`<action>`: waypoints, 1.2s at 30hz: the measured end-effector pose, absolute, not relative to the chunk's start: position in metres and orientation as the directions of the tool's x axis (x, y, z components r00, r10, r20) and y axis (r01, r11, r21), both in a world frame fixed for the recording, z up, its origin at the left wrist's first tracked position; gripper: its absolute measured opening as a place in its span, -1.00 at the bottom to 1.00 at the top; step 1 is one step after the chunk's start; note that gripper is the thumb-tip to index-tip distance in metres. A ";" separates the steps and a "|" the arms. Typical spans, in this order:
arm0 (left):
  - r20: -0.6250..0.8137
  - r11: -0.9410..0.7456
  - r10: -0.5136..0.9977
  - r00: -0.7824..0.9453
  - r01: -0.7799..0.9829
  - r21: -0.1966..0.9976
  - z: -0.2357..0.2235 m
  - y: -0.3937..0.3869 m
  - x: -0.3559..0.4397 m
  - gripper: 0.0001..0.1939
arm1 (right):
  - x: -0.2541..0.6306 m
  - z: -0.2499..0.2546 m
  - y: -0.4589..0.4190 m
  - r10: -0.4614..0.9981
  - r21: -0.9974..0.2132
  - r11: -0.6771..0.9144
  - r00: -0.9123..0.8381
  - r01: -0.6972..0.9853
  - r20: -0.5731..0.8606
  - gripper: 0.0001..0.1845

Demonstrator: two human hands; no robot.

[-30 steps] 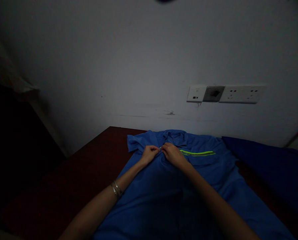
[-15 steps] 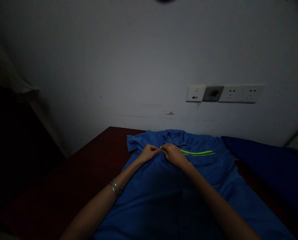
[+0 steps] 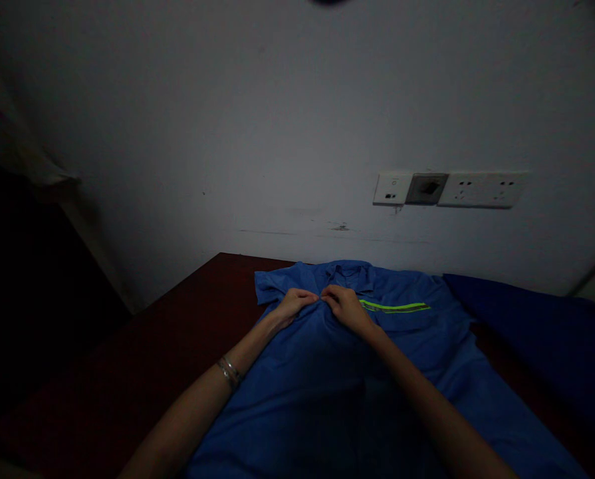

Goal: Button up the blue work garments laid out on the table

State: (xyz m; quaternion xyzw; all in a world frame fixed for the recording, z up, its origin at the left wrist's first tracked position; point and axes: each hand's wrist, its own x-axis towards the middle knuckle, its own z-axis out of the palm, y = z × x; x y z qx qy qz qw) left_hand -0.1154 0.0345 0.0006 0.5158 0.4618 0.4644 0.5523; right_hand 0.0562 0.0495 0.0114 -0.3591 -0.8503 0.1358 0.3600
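Observation:
A blue short-sleeved shirt [image 3: 417,356] lies spread on a dark red table, its collar toward the wall. A yellow-green reflective strip [image 3: 397,308] crosses its chest on the right. Just below the collar, my left hand [image 3: 293,305] pinches the cloth at the front opening, fingers pressed together. My right hand [image 3: 344,307] pinches the same front from the other side, its fingertips nearly meeting those of the left. Whatever small part sits between the fingertips is too small and dark to make out. Two bangles ring my left wrist.
The dark red table [image 3: 192,313] reaches to a grey wall [image 3: 227,120] behind the shirt. A darker blue cloth [image 3: 521,326] lies at the right. Sockets and a switch [image 3: 481,190] are set in the wall. Deep shadow covers the far left.
Both hands stay at the same spot on the shirt front. My left fingers have shifted slightly, covering the bit of strip that showed between the hands. The view has moved barely.

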 end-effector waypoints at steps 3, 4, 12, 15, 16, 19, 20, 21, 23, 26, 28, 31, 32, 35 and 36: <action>-0.025 0.033 0.991 0.129 -0.063 0.997 -0.002 0.035 -0.115 -0.70 | 0.057 0.010 0.052 0.737 -0.536 0.676 -0.452 0.507 0.502 -0.86; -0.023 0.032 0.992 0.124 -0.067 0.997 -0.003 0.036 -0.114 -0.70 | 0.057 0.010 0.052 0.740 -0.535 0.672 -0.453 0.512 0.497 -0.86; -0.030 0.034 0.993 0.116 -0.034 0.999 -0.005 0.035 -0.114 -0.67 | 0.059 0.024 0.044 0.655 -0.235 0.752 -0.657 0.616 0.372 -0.75; -0.013 0.016 0.993 0.114 -0.024 1.000 -0.005 0.037 -0.114 -0.71 | 0.058 0.028 0.039 0.669 -0.096 0.721 -0.654 0.686 0.353 -0.77; -0.006 0.008 0.993 0.115 -0.014 1.000 -0.006 0.038 -0.115 -0.72 | 0.057 0.029 0.037 0.673 -0.076 0.708 -0.638 0.702 0.375 -0.79; 0.013 -0.015 0.992 0.122 0.017 1.000 -0.007 0.041 -0.116 -0.71 | 0.056 0.031 0.034 0.658 -0.106 0.704 -0.588 0.703 0.470 -0.84; 0.017 -0.019 0.992 0.124 0.020 1.000 -0.008 0.042 -0.116 -0.70 | 0.056 0.031 0.034 0.654 -0.134 0.709 -0.574 0.693 0.492 -0.85; 0.019 -0.021 0.992 0.124 0.018 1.000 -0.008 0.042 -0.116 -0.70 | 0.056 0.030 0.034 0.656 -0.165 0.711 -0.559 0.683 0.507 -0.86; 0.020 -0.021 0.992 0.122 0.005 1.000 -0.006 0.042 -0.115 -0.68 | 0.055 0.029 0.035 0.665 -0.225 0.711 -0.532 0.666 0.524 -0.87; 0.036 -0.033 0.993 0.112 -0.028 0.999 -0.003 0.040 -0.114 -0.67 | 0.054 0.026 0.037 0.669 -0.305 0.715 -0.490 0.629 0.559 -0.86; 0.053 -0.050 0.993 0.103 -0.037 0.998 -0.001 0.039 -0.113 -0.67 | 0.052 0.024 0.037 0.668 -0.358 0.720 -0.453 0.595 0.590 -0.85; 0.080 -0.080 0.992 0.100 0.000 0.997 0.001 0.039 -0.113 -0.69 | 0.049 0.021 0.038 0.674 -0.420 0.716 -0.395 0.558 0.624 -0.85; 0.090 -0.093 0.991 0.097 0.026 0.995 0.001 0.040 -0.112 -0.70 | 0.048 0.020 0.039 0.677 -0.432 0.712 -0.378 0.554 0.631 -0.86; 0.118 -0.126 0.991 0.066 0.127 0.984 0.002 0.042 -0.111 -0.77 | 0.048 0.017 0.039 0.679 -0.429 0.704 -0.357 0.566 0.642 -0.86; 0.128 -0.135 0.990 0.055 0.162 0.977 0.002 0.042 -0.110 -0.79 | 0.048 0.017 0.039 0.679 -0.418 0.701 -0.362 0.577 0.639 -0.86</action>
